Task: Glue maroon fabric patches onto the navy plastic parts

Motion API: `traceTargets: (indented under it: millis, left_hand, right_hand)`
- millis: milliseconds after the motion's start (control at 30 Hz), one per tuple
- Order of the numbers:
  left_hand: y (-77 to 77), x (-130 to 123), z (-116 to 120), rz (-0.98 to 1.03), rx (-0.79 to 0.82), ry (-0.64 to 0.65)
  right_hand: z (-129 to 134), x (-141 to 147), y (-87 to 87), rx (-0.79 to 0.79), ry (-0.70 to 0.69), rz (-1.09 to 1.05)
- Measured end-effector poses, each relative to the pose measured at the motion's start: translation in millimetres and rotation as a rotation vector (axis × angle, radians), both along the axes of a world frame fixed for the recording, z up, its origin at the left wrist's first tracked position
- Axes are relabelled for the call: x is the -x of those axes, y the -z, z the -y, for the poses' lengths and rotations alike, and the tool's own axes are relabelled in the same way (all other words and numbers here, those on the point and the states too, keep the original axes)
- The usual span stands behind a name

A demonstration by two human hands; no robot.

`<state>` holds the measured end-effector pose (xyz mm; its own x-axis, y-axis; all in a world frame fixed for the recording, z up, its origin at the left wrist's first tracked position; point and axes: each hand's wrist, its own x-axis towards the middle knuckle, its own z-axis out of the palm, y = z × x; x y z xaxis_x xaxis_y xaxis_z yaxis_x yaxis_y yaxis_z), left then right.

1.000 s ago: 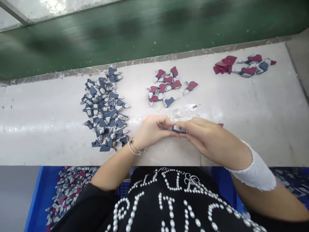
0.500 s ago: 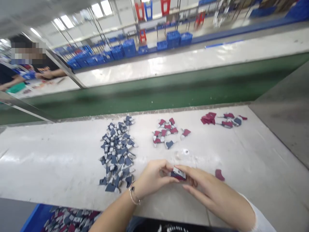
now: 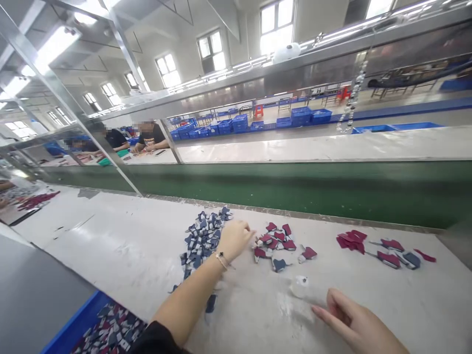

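Note:
My left hand [image 3: 235, 241] is stretched forward between a heap of navy-and-grey fabric-like pieces [image 3: 202, 238] and a smaller group of maroon-and-white pieces [image 3: 279, 236]. Its fingers are bent and bunched at the maroon group's left edge; whatever they hold, if anything, is hidden. Lower right, my right hand [image 3: 354, 317] is low over the table, fingers curled, index finger and thumb apart, with no piece visible between them. One navy piece [image 3: 279, 265] lies in front of the maroon group, and a single maroon piece [image 3: 308, 253] sits to its right.
Flat maroon pieces [image 3: 352, 241] and several mixed pieces [image 3: 391, 253] lie at the right on the white table [image 3: 121, 236]. A blue bin [image 3: 79, 322] full of pieces stands lower left. Beyond the green panel [image 3: 258, 184], co-workers sit at the far left. A metal post [image 3: 114, 162] rises left.
My hands have moved apart: the left forward and left, the right staying at the lower right. The small piece between them is out of sight. My view has tilted up and turned left.

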<state>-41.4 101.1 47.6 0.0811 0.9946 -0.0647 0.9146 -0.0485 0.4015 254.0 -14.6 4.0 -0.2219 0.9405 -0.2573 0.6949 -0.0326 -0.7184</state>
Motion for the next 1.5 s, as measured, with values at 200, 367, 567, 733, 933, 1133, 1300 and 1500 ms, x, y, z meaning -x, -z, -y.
traceTargets:
  millis: [200, 367, 567, 733, 933, 1133, 1300, 1500]
  left_hand:
    - [-8.1, 77, 5, -0.221, 0.184, 0.007]
    - [2.4, 85, 9, -0.213, 0.223, 0.129]
    - [-1.7, 79, -10, -0.189, 0.245, 0.206]
    - [-6.4, 93, -18, -0.042, 0.203, 0.237]
    - [0.9, 86, 6, 0.308, 0.005, 0.112]
    - [20.2, 21, 79, 0.739, 0.121, 0.116]
    - [34.8, -17, 117, 1.319, 0.542, 0.169]
    - [53.1, -34, 120, 1.483, 0.893, 0.148]
  right_hand:
    - [-13, 26, 27.3, -0.161, 0.069, -0.222]
    - [-21, 45, 35.2, -0.18, 0.04, -0.252]
    - [-8, 39, 3.1, -0.108, 0.057, -0.359]
    - [18, 18, -33.8, -0.036, 0.069, -0.444]
    - [40, -7, -58.5, 0.032, -0.029, -0.564]
    - [41, -14, -70.8, 0.013, -0.1, -0.729]
    - [28, -7, -75.3, 0.004, -0.141, -0.794]
    - [13, 19, -83.6, -0.094, -0.071, -0.625]
